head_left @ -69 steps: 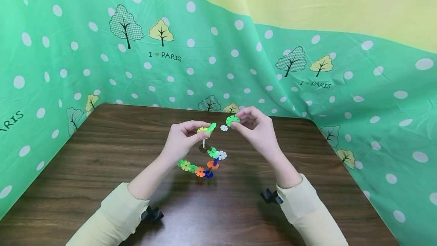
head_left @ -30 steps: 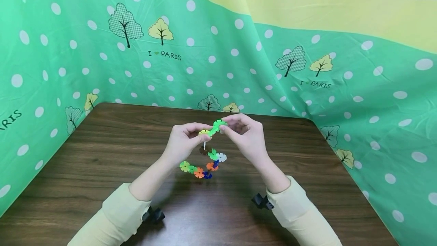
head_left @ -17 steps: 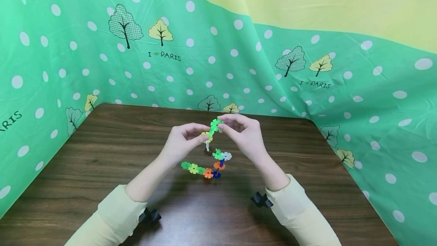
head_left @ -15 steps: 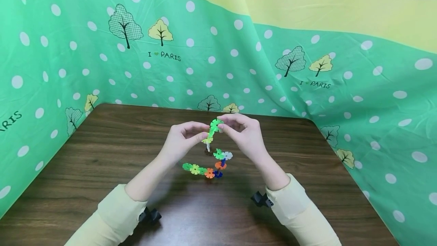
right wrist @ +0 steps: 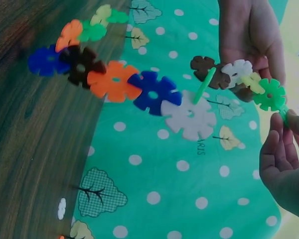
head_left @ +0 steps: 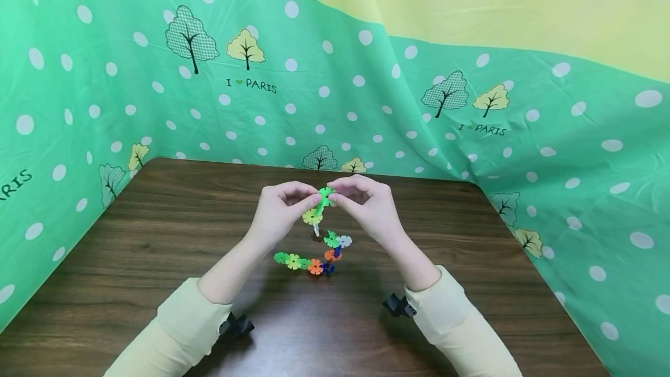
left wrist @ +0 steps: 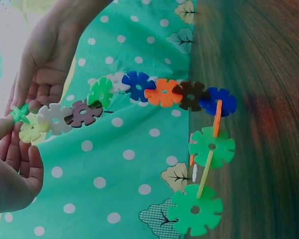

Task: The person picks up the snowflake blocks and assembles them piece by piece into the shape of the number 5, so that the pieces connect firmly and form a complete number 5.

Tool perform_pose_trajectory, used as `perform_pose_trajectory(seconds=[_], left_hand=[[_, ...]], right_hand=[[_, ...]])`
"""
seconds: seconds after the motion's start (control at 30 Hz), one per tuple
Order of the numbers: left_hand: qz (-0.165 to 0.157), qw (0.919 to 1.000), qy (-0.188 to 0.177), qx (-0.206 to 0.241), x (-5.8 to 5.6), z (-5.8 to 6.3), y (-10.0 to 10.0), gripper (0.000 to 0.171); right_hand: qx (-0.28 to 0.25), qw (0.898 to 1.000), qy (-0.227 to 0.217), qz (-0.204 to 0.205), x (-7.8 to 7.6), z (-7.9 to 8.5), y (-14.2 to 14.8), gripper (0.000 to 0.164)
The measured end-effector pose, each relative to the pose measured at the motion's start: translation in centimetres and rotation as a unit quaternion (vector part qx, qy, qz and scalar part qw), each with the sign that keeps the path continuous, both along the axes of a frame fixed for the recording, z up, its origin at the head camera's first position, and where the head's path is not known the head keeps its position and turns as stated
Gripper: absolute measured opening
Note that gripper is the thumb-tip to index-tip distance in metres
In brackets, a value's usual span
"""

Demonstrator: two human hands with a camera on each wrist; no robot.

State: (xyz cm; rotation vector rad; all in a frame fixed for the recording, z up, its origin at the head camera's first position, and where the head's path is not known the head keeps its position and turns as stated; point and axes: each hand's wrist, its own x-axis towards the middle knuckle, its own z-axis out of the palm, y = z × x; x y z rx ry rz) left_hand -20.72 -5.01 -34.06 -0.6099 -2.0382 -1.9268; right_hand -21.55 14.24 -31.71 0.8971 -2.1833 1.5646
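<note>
A chain of interlocking snowflake discs in several colours hangs from both hands above the table; its lower part curves left, past an orange disc [head_left: 315,266]. My left hand [head_left: 277,214] pinches the green discs at the top end between thumb and fingers. My right hand [head_left: 370,209] pinches the uppermost green disc [head_left: 325,195] from the other side. Just below the fingertips hangs a yellow disc [head_left: 312,217], followed by a white disc [left wrist: 55,119] and a brown disc [left wrist: 83,114]. In the right wrist view, the right fingertips hold a green disc [right wrist: 284,117] seen edge-on.
The dark wooden table [head_left: 157,237] lies under the chain. A loose white disc [right wrist: 62,208] lies near its far edge, with a bit of orange beside it. Green polka-dot cloth [head_left: 293,98] walls the back and sides. Black wrist cameras [head_left: 399,305] sit at the cuffs.
The right hand has moved left, bringing its green disc against the chain's top green disc. Both hands now meet at these discs. The left fingers have shifted up from the yellow disc; the chain swayed slightly.
</note>
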Motion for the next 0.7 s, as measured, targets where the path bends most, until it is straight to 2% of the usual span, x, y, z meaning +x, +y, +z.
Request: perform_pose_trajectory(seconds=[0.17,0.47,0.6,0.7], left_hand=[[0.005,1.0,-0.002,-0.005,0.1,-0.1,-0.2,0.013],[0.02,0.9995,-0.019,-0.013,-0.2,-0.7,-0.7,0.014],[0.022,0.9995,-0.021,-0.011,-0.1,-0.6,-0.9,0.014],[0.022,0.9994,-0.026,-0.008,0.0,-0.6,-1.0,0.014]], right_hand=[[0.008,1.0,-0.001,-0.001,-0.7,-0.2,0.6,0.021],[0.066,0.996,-0.029,-0.052,-4.0,-1.4,3.0,0.025],[0.114,0.991,-0.033,-0.063,-6.0,-2.7,3.8,0.026],[0.165,0.983,-0.034,-0.075,-7.8,-4.0,4.2,0.026]])
